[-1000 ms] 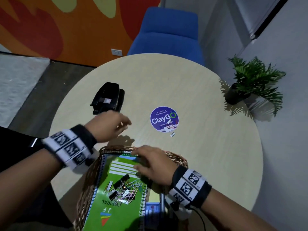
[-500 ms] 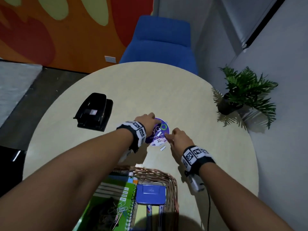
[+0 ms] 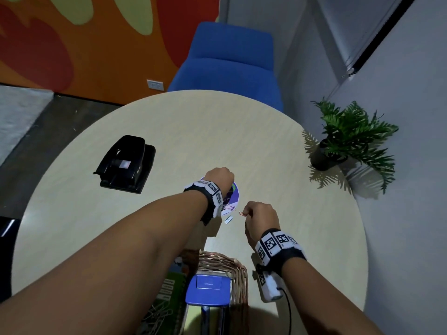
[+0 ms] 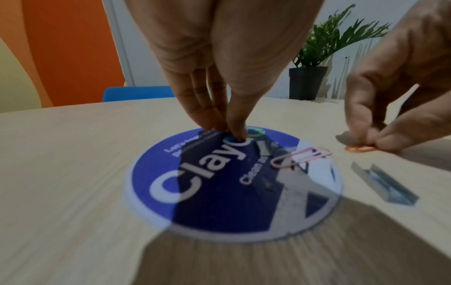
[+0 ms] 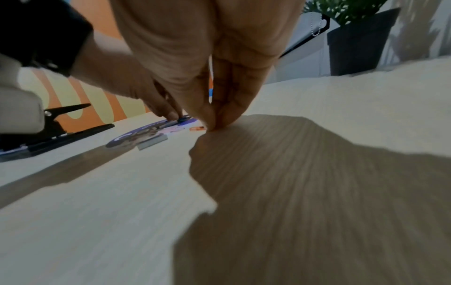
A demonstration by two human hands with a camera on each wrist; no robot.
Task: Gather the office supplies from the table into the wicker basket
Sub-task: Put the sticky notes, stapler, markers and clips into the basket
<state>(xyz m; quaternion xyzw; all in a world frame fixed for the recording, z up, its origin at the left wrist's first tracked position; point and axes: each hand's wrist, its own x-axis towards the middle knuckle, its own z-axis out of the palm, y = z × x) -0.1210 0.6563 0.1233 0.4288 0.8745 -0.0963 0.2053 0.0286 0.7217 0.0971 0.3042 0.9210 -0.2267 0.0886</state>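
Hole punch (image 3: 125, 163): black, hard-cased, blocky with a hinged top lever; sits on the left of the desk (image 3: 254, 131), well apart from both hands, not yet gathered.
Left hand (image 3: 219, 177): fingertips (image 4: 234, 133) bunched and pressed down on the round purple sticker (image 4: 195, 183); they appear to pinch a small dark item there, but blur prevents confirming what it is.
Pink paper clips (image 4: 301, 157): thin bent wire, glossy, lying loose on the sticker's right part, untouched.
Staple strip (image 4: 383, 183): short silver metal channel, flat on the bare desk just beside the sticker.
Orange paper clip (image 4: 360, 148): thin coated wire loop, at desk level, pinched at one end between thumb and forefinger of the right hand (image 3: 260, 218).
Wicker basket (image 3: 229, 264): woven cane, at the near edge of the desk, already holding a green spiral notebook (image 3: 171, 286), loose clips and a blue item.
Desk surface: pale wood-grain laminate, smooth, round.
Step in hand: picking up the small loose items, judged most of the way through the task.
Next move: lift each pinched piece clear and carry it back over the basket rim; thin flat wire calls for a fingertip grip, likely to slip.
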